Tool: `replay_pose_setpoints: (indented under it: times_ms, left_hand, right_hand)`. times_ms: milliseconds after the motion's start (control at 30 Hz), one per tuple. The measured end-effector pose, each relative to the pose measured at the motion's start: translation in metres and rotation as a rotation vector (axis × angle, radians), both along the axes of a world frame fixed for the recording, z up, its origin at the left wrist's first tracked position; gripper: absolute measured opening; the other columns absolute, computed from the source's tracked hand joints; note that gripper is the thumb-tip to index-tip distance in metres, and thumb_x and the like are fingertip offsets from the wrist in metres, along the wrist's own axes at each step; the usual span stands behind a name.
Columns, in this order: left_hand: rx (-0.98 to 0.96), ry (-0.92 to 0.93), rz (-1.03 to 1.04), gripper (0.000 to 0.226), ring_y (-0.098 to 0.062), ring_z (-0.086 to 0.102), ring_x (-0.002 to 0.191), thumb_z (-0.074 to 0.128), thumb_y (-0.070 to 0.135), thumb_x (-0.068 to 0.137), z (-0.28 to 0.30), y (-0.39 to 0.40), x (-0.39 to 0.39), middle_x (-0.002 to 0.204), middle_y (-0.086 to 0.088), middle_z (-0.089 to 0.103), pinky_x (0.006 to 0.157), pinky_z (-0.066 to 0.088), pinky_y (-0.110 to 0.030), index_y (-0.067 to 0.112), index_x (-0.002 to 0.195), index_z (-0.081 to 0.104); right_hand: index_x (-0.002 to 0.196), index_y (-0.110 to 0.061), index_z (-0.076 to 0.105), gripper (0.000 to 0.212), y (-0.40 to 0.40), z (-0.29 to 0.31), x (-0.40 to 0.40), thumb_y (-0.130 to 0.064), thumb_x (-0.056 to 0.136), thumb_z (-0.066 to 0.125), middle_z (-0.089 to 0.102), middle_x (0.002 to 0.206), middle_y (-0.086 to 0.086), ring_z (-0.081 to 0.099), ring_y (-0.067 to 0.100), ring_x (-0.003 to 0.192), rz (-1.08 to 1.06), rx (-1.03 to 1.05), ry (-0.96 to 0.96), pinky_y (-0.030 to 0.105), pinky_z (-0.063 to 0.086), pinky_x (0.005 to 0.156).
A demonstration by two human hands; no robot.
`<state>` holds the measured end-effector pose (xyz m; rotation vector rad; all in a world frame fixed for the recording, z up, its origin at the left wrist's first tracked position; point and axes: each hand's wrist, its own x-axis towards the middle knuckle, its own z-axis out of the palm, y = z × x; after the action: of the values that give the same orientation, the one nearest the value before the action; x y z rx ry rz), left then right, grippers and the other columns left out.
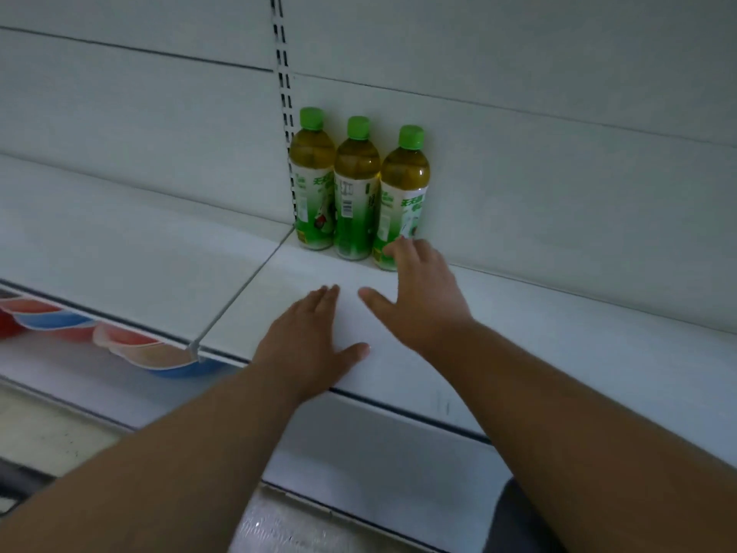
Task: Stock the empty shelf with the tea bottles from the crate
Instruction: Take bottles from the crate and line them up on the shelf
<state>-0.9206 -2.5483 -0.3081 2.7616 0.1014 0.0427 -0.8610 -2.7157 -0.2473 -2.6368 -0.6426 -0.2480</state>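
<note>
Three tea bottles with green caps stand upright in a row at the back of the white shelf (558, 333), against the rear panel: the left bottle (312, 177), the middle bottle (356, 189) and the right bottle (404, 193). My right hand (422, 301) reaches over the shelf with straight, spread fingers, its fingertips in front of the base of the right bottle; contact cannot be told. My left hand (311, 345) lies flat with straight fingers near the shelf's front edge, holding nothing. The crate is out of view.
A slotted metal upright (284, 73) runs up the back panel just left of the bottles. A seam (247, 289) divides this shelf from the neighbouring shelf on the left. Red and blue price-strip labels (119, 341) hang along the left shelf's front edge.
</note>
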Motion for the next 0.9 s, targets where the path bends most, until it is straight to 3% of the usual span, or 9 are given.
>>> replay_pose_setpoints:
  times_ms: [100, 233, 400, 533, 633, 900]
  left_hand:
    - [0.059, -0.068, 0.088, 0.092, -0.026, 0.036, 0.142, 0.061, 0.063, 0.086, 0.015, 0.035, -0.063, 0.159, -0.007, 0.035, 0.114, 0.027, -0.036, 0.017, 0.157, 0.025]
    - [0.155, -0.012, 0.264, 0.092, -0.026, 0.042, 0.138, 0.067, 0.06, 0.084, 0.044, 0.082, -0.166, 0.157, -0.006, 0.039, 0.112, 0.033, -0.038, 0.018, 0.156, 0.028]
    - [0.284, 0.001, 0.493, 0.085, -0.023, 0.046, 0.133, 0.059, 0.065, 0.085, 0.078, 0.116, -0.3, 0.151, -0.002, 0.046, 0.108, 0.035, -0.034, 0.02, 0.153, 0.034]
    - [0.356, 0.024, 0.672, 0.078, -0.023, 0.055, 0.115, 0.053, 0.072, 0.081, 0.092, 0.123, -0.393, 0.134, 0.001, 0.056, 0.095, 0.044, -0.039, 0.027, 0.145, 0.042]
    - [0.382, 0.085, 0.808, 0.076, -0.022, 0.056, 0.11, 0.053, 0.074, 0.08, 0.086, 0.122, -0.45, 0.129, 0.001, 0.058, 0.09, 0.046, -0.038, 0.028, 0.141, 0.045]
    - [0.259, 0.259, 1.024, 0.081, -0.027, 0.045, 0.13, 0.045, 0.075, 0.085, 0.006, 0.151, -0.507, 0.15, -0.003, 0.04, 0.102, 0.043, -0.048, 0.028, 0.151, 0.032]
  right_hand:
    - [0.145, -0.021, 0.039, 0.071, 0.015, 0.009, -0.039, -0.055, 0.088, 0.063, 0.04, 0.146, 0.007, 0.039, 0.029, 0.133, 0.176, -0.112, 0.02, 0.045, 0.037, 0.107]
    - [0.15, -0.025, 0.033, 0.075, 0.072, 0.017, -0.102, -0.056, 0.088, 0.062, 0.024, 0.159, 0.01, 0.031, 0.033, 0.139, 0.406, -0.222, -0.002, 0.048, 0.032, 0.109]
    - [0.145, -0.025, 0.039, 0.075, 0.157, 0.033, -0.203, -0.061, 0.083, 0.063, 0.037, 0.148, 0.01, 0.039, 0.033, 0.132, 0.675, -0.261, -0.048, 0.046, 0.037, 0.103]
    - [0.138, -0.026, 0.042, 0.07, 0.202, 0.041, -0.278, -0.059, 0.081, 0.066, 0.047, 0.136, 0.007, 0.046, 0.03, 0.126, 0.881, -0.256, -0.019, 0.045, 0.041, 0.102]
    - [0.137, -0.027, 0.044, 0.068, 0.224, 0.039, -0.323, -0.056, 0.08, 0.068, 0.05, 0.131, 0.005, 0.049, 0.028, 0.122, 1.011, -0.258, -0.003, 0.045, 0.044, 0.101]
    - [0.146, -0.024, 0.038, 0.078, 0.298, -0.026, -0.368, -0.059, 0.084, 0.067, 0.047, 0.141, 0.008, 0.047, 0.03, 0.128, 1.13, -0.411, 0.063, 0.049, 0.043, 0.104]
